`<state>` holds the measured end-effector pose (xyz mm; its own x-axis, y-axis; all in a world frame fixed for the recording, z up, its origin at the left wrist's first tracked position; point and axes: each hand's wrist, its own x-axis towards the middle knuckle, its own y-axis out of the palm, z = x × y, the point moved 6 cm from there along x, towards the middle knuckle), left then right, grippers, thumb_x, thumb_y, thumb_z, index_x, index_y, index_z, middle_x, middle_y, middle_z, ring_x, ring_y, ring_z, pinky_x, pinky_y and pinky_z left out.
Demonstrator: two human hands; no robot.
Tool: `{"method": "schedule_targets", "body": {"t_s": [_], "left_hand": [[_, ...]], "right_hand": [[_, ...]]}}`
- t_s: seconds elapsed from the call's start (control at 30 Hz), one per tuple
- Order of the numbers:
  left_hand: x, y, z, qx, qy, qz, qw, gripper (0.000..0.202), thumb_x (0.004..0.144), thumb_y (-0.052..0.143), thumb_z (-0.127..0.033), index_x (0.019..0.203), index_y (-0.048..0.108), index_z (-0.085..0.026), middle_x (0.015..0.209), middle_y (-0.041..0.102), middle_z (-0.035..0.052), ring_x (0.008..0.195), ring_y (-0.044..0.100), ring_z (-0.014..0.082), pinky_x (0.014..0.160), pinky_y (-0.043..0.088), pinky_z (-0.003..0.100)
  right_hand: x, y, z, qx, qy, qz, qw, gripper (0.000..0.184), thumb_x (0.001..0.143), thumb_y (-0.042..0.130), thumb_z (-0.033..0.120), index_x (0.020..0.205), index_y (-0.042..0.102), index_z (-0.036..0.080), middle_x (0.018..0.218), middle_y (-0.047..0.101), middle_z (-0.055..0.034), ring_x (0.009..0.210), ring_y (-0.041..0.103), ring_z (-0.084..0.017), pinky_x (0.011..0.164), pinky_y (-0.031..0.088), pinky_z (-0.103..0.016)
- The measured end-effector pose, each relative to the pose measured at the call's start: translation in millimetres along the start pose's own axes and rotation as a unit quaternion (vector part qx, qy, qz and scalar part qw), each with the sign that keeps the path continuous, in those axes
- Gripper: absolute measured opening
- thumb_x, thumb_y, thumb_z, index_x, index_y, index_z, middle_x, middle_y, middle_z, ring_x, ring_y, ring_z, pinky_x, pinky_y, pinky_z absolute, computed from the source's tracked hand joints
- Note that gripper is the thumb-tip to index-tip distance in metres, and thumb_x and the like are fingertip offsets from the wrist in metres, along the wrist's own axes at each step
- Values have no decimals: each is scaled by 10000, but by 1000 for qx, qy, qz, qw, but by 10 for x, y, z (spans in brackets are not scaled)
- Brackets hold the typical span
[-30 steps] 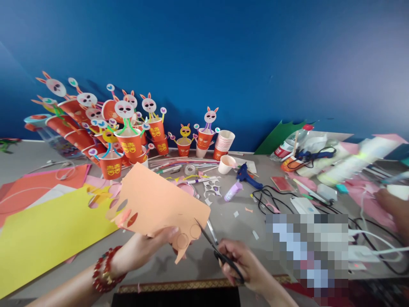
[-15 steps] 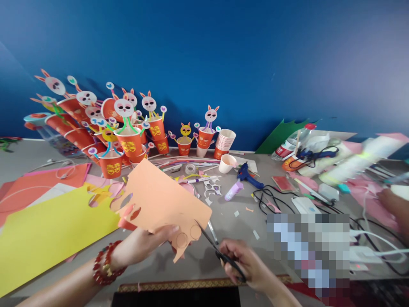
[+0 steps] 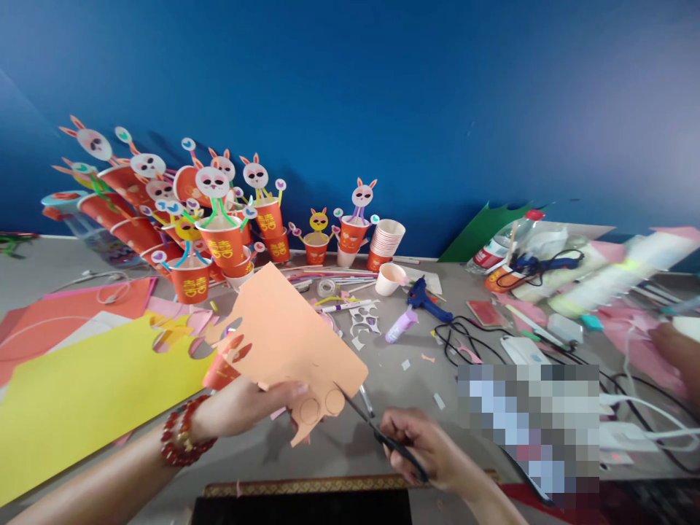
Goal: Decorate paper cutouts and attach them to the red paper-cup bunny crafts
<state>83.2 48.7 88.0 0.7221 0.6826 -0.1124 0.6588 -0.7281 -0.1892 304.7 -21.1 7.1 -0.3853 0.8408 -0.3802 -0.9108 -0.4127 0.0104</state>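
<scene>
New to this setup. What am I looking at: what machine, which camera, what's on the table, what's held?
No machine here: these are a person's bare hands, seen forward and down from a camera worn on their head. The left hand holds a peach paper sheet with drawn circles. The right hand holds scissors, blades at the sheet. On the grey table are red cups with rabbit figures, yellow paper and a blue glue gun.

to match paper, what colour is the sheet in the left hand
The sheet is pale orange, best seen in the head view.
</scene>
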Motion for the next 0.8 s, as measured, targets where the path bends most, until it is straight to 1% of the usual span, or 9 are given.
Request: {"method": "schedule_targets", "body": {"t_s": [0.03, 0.1, 0.2, 0.33, 0.43, 0.5, 0.63, 0.7, 0.8], "left_hand": [[8, -15, 24, -5, -7, -13, 1000, 321, 961, 469, -361, 943, 747, -200, 820, 782, 34, 731, 715, 183, 640, 562, 232], [27, -58, 69, -13, -18, -62, 998, 303, 929, 521, -388, 892, 743, -185, 815, 778, 41, 743, 714, 197, 634, 562, 237], [49, -82, 108, -20, -21, -127, 991, 325, 918, 541, -408, 842, 728, -154, 817, 769, 54, 783, 709, 211, 679, 566, 251], [54, -57, 87, 9, -10, -159, 987, 338, 926, 541, -405, 790, 709, -145, 799, 761, 48, 724, 696, 185, 637, 549, 227], [54, -18, 41, 23, 1, -135, 991, 299, 921, 555, -389, 790, 698, -161, 780, 756, 28, 699, 692, 166, 614, 542, 208], [55, 4, 12, 32, 1, -113, 993, 303, 927, 546, -384, 776, 694, -167, 769, 755, 27, 701, 696, 165, 613, 544, 204], [66, 49, -45, 22, -12, -71, 997, 396, 938, 514, -376, 621, 640, -175, 618, 717, 19, 571, 668, 144, 512, 517, 185], [72, 64, -83, 6, -12, -64, 998, 417, 923, 529, -358, 552, 600, -180, 562, 687, 12, 525, 646, 136, 473, 499, 179], [74, 69, -127, -12, -12, -73, 997, 427, 901, 544, -344, 504, 549, -185, 529, 655, 6, 517, 633, 134, 449, 484, 174]], "right_hand": [[3, 2, -13, 5, 0, -3, 1000, 308, 698, 680, 370, 629, 424, 213, 454, 460, 99, 344, 355, -33, 352, 219, -145], [13, 16, -41, 21, -3, -13, 1000, 311, 681, 700, 347, 636, 424, 209, 492, 491, 88, 355, 380, -30, 359, 247, -145], [29, 58, -92, 52, -13, -29, 998, 345, 678, 733, 361, 655, 425, 207, 531, 522, 76, 355, 415, -32, 362, 283, -151], [25, 135, -104, 68, -30, -26, 997, 474, 694, 762, 541, 696, 420, 212, 526, 525, 68, 373, 470, -56, 379, 317, -165], [4, 204, -39, 80, -43, 4, 996, 599, 652, 739, 714, 718, 417, 214, 499, 514, 70, 382, 454, -59, 401, 304, -176], [-10, 246, 4, 93, -43, 24, 994, 642, 626, 726, 766, 737, 425, 210, 491, 522, 66, 377, 410, -49, 405, 269, -178], [-33, 307, 63, 119, -53, 58, 990, 623, 686, 690, 763, 786, 444, 199, 497, 541, 61, 351, 292, -26, 379, 199, -176], [-44, 321, 78, 123, -59, 68, 988, 620, 699, 683, 759, 802, 446, 196, 517, 547, 58, 355, 287, -23, 381, 191, -175], [-60, 318, 100, 119, -66, 68, 988, 613, 711, 680, 753, 807, 443, 195, 535, 551, 50, 369, 293, -24, 394, 194, -177]]}}
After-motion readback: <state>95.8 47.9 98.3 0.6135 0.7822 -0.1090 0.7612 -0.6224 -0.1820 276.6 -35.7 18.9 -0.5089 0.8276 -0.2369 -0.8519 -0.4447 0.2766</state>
